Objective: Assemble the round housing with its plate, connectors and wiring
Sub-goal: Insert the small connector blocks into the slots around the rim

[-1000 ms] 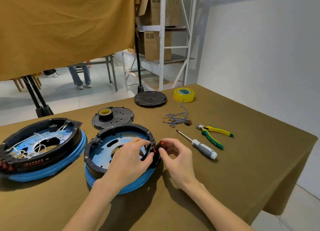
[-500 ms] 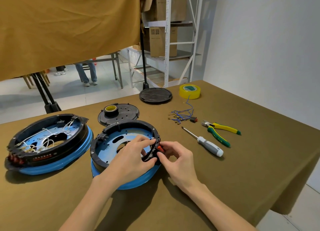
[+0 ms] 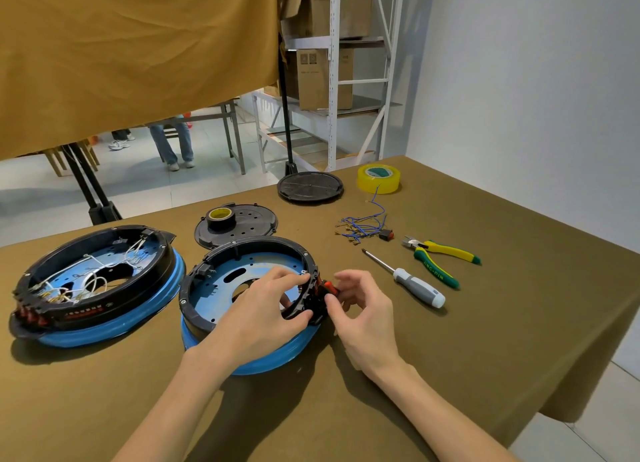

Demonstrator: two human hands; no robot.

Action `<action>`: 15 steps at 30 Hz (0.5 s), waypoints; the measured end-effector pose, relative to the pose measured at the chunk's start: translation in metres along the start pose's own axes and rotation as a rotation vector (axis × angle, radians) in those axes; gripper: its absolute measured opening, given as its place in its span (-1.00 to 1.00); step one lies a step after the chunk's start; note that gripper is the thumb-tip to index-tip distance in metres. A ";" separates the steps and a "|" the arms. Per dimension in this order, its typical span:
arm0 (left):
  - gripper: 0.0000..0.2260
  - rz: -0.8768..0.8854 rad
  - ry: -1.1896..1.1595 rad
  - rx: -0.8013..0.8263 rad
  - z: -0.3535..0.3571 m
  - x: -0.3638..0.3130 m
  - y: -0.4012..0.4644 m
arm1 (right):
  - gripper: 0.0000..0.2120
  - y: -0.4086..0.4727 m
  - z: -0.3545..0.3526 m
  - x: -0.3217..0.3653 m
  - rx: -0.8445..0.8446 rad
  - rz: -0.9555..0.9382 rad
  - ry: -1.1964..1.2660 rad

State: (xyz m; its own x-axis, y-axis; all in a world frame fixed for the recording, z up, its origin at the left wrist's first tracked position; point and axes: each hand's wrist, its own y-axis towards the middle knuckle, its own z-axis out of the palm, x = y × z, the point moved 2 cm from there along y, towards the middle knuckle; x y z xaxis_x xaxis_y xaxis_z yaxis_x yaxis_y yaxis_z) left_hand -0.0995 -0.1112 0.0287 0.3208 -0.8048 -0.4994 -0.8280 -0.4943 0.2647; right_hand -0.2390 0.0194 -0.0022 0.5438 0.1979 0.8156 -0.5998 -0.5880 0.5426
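A round housing (image 3: 242,285) sits near the front middle of a table (image 3: 485,340) draped in coarse olive-brown cloth. It is a black plastic ring around a flat blue metal plate (image 3: 221,288) with punched holes and a large oval opening, seated on a smooth blue rim. The person's left hand (image 3: 256,316) lies over the ring's right side, its fingers curled around the black wall, gripping it. The right hand (image 3: 360,309) is just beside it outside the ring, thumb and fingertips pinching a small red and black connector (image 3: 327,288) against the wall.

To the left lies a second round housing (image 3: 93,281) of the same kind, its inside strewn with thin white wires. Behind the two rest a flat black perforated disc (image 3: 249,224) bearing a small roll of yellow tape (image 3: 220,215), and farther back a ribbed black round lid (image 3: 310,186). Beside the lid stands a wider glossy yellow tape roll (image 3: 379,178). A tangle of thin blue wires (image 3: 363,224) with brass ends lies to the right, near a screwdriver (image 3: 408,279) with a grey and white handle and pliers (image 3: 440,259) with yellow and green grips.
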 end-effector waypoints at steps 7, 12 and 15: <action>-0.48 -0.013 -0.037 0.015 -0.004 -0.001 0.000 | -0.71 0.003 -0.011 -0.002 -0.117 0.033 -0.032; -0.53 -0.041 -0.062 0.126 -0.021 0.006 -0.002 | -0.79 0.002 -0.010 0.001 -0.060 -0.053 -0.086; -0.52 -0.091 -0.078 0.197 -0.032 0.015 -0.002 | -0.79 0.002 -0.009 0.002 -0.034 -0.074 -0.079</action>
State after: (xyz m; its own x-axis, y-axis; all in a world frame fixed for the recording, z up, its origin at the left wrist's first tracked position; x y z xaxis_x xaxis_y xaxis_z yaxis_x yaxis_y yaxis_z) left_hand -0.0788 -0.1326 0.0474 0.3679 -0.7285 -0.5779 -0.8737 -0.4835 0.0532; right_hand -0.2440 0.0258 0.0024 0.6311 0.1772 0.7552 -0.5751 -0.5465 0.6088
